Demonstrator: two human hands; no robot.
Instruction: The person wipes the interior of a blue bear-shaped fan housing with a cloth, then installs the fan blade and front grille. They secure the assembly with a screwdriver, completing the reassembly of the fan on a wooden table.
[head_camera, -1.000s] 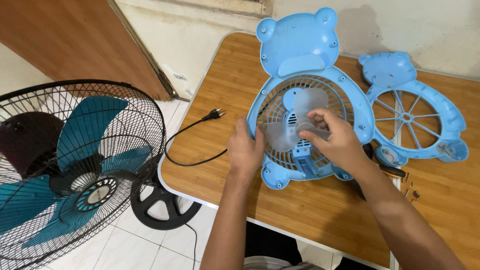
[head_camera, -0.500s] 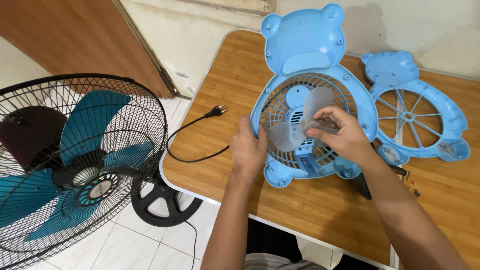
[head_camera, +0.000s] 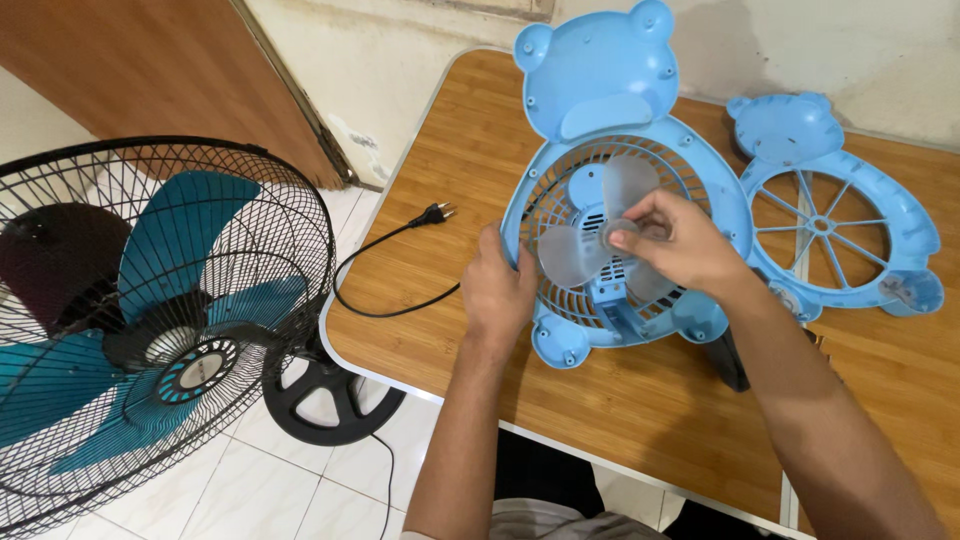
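Observation:
A light blue bear-shaped fan body (head_camera: 610, 80) lies on the wooden table (head_camera: 620, 410) with its grille facing up. A translucent grey fan blade (head_camera: 575, 250) sits at the grille's centre. My right hand (head_camera: 675, 245) pinches the blade's hub with its fingertips. My left hand (head_camera: 497, 290) grips the left rim of the fan body and presses it to the table. The matching blue front cover (head_camera: 835, 215), with thin spokes, lies flat to the right, apart from both hands.
A black power cord with plug (head_camera: 432, 213) trails over the table's left edge. A large black standing fan (head_camera: 150, 310) with teal blades stands on the tiled floor at left, its round base (head_camera: 320, 400) near the table corner. A brown door (head_camera: 150, 70) is behind it.
My right hand has shifted up onto the blade's hub and the blade has turned. The camera view moved slightly; my left hand stays on the rim.

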